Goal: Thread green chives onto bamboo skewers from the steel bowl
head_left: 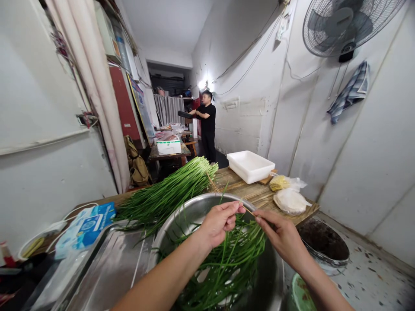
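Observation:
Above a large steel basin point(279, 263), my two hands meet at a thin bamboo skewer point(249, 211). My right hand point(281, 237) pinches one end of it between thumb and fingers. My left hand point(218, 222) is closed in a pinch at the skewer's other end, around what looks like a chive stalk; the exact contact is hidden by the fingers. Wet green chives point(243, 244) lie loosely in the basin below. Behind the basin rests a big bundle of chives point(175, 185), pale ends to the right, with several skewers point(213, 185) beside it.
A white plastic tub point(250, 166) and bagged items point(290, 201) stand on the wooden table's right side. To the left are a metal tray point(110, 268) and a blue tissue pack point(89, 224). Buckets point(324, 246) sit on the floor at right. A person point(208, 123) stands farther back.

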